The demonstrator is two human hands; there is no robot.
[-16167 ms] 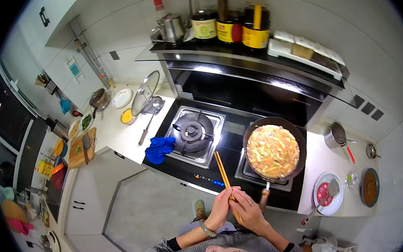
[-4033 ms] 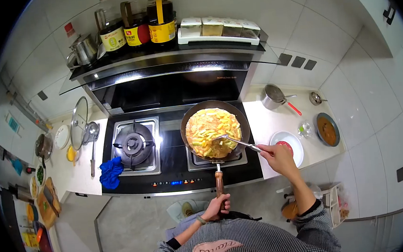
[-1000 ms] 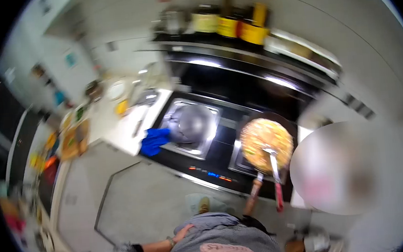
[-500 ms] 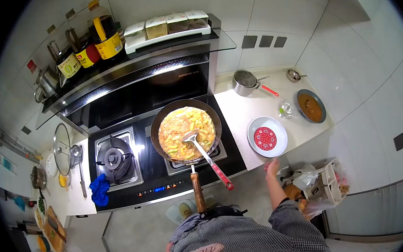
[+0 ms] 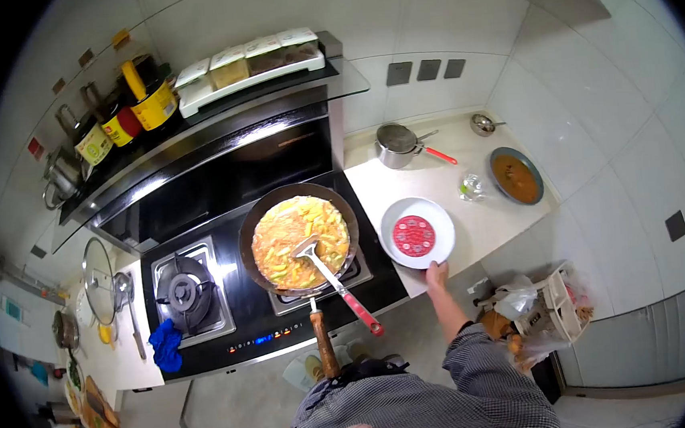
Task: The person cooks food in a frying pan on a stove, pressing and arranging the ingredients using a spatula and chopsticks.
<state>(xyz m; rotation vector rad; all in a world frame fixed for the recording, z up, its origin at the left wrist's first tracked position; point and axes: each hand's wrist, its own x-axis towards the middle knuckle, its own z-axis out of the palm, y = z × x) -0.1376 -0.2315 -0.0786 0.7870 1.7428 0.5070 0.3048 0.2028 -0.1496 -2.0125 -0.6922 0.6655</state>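
Right now my right hand (image 5: 439, 275) is nearly closed, its fingers on the near rim of the white dish (image 5: 394, 245), which sits on the table (image 5: 474, 244) just right of the stove (image 5: 248, 327). I cannot tell how my left hand is. On the stove's right burner is the pan (image 5: 248, 262) of chunky food (image 5: 288, 234); the spatula (image 5: 333, 281) rests in it, red handle over the near rim, right of the pan's wooden handle (image 5: 323, 346).

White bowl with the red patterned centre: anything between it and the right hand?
Nothing visible; the right hand is at the near rim of the white bowl. The spatula in the frying pan lies off to the left, clear of both.
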